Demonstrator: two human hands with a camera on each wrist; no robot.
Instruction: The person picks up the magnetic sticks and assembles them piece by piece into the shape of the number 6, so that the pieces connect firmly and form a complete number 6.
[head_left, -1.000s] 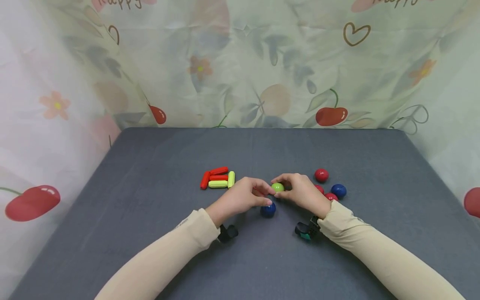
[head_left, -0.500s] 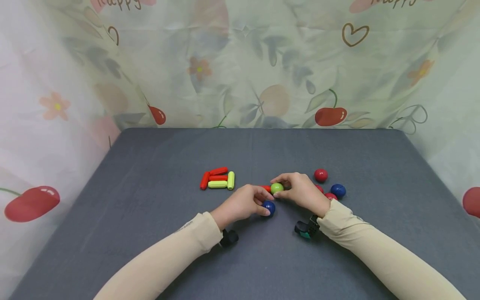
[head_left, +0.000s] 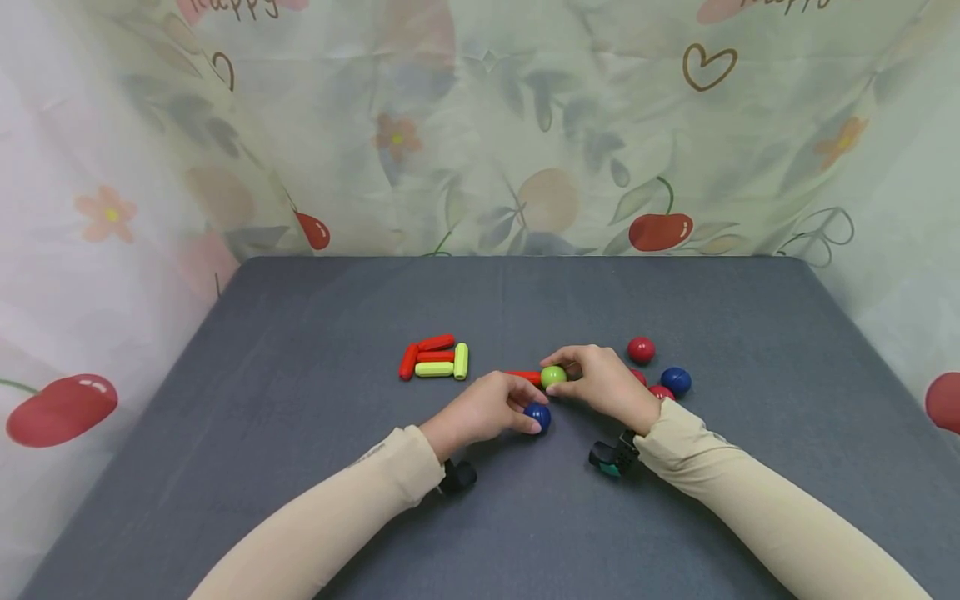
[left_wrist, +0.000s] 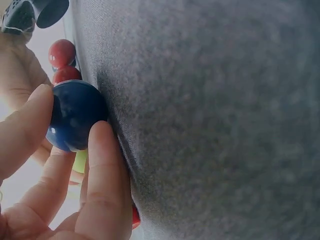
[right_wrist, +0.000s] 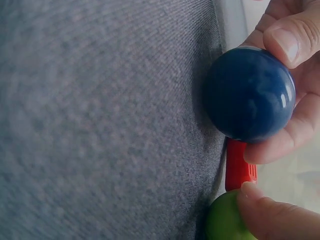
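My left hand (head_left: 480, 407) holds a shiny blue ball (head_left: 538, 416) between thumb and fingers, close over the dark grey cloth. Just beyond it, my right hand (head_left: 606, 385) pinches a green ball (head_left: 553, 377) with thumb and fingers. A red stick (head_left: 527, 377) lies with its right end at the green ball; the left hand hides part of the stick. In the right wrist view the blue ball (right_wrist: 249, 95) stands large in front, with the ribbed red stick (right_wrist: 239, 165) between it and the green ball (right_wrist: 225, 220).
Left of the hands, red sticks (head_left: 408, 362) and yellow-green sticks (head_left: 435, 369) lie grouped on the grey tabletop (head_left: 315, 333). Right of the right hand are several red balls (head_left: 641, 350), some partly hidden by the wrist, and another blue ball (head_left: 677, 382). A patterned curtain (head_left: 480, 133) hangs behind.
My left hand has drawn back slightly from the green ball, uncovering the red stick, and its fingers are now on the blue ball. The right hand stays at the green ball.
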